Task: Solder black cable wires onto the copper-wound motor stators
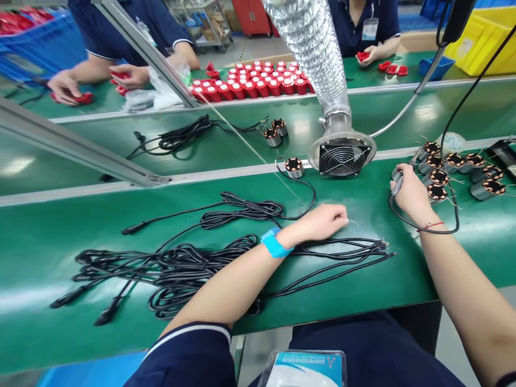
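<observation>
Along the near edge of the green workbench, coiled black cables spread from the left end to the middle, their stripped ends pointing right. The left forearm crosses above them; a careless drag of it could sweep the cables towards that edge or bend the fine conductors.

Beyond, the left hand is curled closed, apparently on a thin strand. Near the right end, the right hand grips a pen-like tool, its tip hidden, just beside a cluster of wound motor stators. The black cord loops around the right wrist; a tug could snag it on the stators' wires and topple one.

At the bench's far edge, a single stator stands left of a guarded fan on a foil duct.

Across the middle strip, rows of red cups stand near co-workers' hands. Farther out, the blue crate at far left holds red parts; the small blue tray's and yellow crate's contents cannot be made out.
</observation>
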Demonstrator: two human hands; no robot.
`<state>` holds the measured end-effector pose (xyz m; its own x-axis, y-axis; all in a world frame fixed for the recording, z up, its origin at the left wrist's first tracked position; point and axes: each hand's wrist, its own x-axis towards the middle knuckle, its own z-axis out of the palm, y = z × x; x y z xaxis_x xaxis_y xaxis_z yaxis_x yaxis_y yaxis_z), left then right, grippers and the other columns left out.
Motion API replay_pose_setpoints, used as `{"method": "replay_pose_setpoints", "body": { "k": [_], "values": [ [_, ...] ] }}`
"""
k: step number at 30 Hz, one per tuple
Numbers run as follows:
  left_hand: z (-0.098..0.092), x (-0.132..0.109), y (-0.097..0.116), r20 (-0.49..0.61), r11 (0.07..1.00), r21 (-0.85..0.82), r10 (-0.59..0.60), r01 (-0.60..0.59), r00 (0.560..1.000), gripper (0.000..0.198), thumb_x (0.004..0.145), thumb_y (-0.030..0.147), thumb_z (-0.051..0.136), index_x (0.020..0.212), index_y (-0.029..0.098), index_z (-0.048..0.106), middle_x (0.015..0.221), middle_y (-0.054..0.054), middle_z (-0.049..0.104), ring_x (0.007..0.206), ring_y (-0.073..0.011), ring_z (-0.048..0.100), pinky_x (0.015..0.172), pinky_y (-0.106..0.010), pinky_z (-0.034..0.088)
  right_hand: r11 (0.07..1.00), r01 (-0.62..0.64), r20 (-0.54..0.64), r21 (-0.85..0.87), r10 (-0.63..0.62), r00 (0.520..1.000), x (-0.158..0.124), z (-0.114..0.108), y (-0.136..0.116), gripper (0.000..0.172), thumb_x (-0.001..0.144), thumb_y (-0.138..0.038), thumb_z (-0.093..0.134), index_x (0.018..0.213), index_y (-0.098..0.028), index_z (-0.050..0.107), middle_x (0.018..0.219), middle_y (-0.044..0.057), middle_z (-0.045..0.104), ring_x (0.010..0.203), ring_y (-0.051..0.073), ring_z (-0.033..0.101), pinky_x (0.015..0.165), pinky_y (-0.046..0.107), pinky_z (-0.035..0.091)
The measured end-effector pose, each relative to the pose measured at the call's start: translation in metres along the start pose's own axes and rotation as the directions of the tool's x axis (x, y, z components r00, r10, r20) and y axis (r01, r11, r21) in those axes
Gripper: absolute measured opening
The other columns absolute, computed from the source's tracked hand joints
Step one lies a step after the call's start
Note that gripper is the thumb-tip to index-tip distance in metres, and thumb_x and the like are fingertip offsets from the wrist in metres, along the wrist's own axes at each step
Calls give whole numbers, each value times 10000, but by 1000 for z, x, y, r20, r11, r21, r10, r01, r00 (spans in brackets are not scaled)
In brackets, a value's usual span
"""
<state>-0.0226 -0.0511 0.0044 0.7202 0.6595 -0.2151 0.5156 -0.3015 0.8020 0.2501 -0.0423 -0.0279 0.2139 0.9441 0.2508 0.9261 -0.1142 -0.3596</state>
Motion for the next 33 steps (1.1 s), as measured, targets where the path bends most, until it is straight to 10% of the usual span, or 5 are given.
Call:
{"method": "replay_pose_setpoints", "body": {
  "k": [5, 14, 19, 33],
  "values": [
    [25, 6, -2, 104, 968, -248, 57, -30, 993, 199, 877, 287, 501, 720, 167, 484, 620, 40, 550, 514, -63, 464, 515, -202, 341, 988, 50, -55, 145, -43, 998, -10, 0, 1, 380, 814, -305, 538, 1176, -193, 529, 948, 89, 700, 839, 253, 651, 774, 421, 518],
    [17, 17, -8, -119, 650, -757, -242, 70, 963, 92, 776, 69, 510, 725, 144, 495, 547, 69, 421, 421, -12, 336, 426, -161, 226, 895, 253, -84, 368, -239, 967, -78, -14, -16, 291, 866, -388, 539, 1108, -227, 542, 817, 42, 664, 783, 226, 648, 803, 447, 533],
    [15, 17, -7, -85, 666, -738, -248, 106, 965, 181, 793, 298, 605, 736, 143, 533, 577, 59, 387, 455, -29, 275, 440, -198, 167, 928, 136, 149, 346, -198, 969, -89, -9, -31, 675, 756, -516, 691, 1286, -195, 422, 1111, 118, 651, 977, 282, 642, 855, 490, 531],
    [7, 19, -26, 89, 924, -364, -89, 115, 992, 360, 807, 495, 527, 704, 152, 561, 631, 23, 483, 572, -93, 366, 526, -218, 267, 866, 263, 119, 426, -341, 933, -101, 15, -53, 605, 771, -233, 656, 1322, -180, 412, 1170, 144, 601, 1067, 273, 584, 935, 491, 505]
  ]
}}
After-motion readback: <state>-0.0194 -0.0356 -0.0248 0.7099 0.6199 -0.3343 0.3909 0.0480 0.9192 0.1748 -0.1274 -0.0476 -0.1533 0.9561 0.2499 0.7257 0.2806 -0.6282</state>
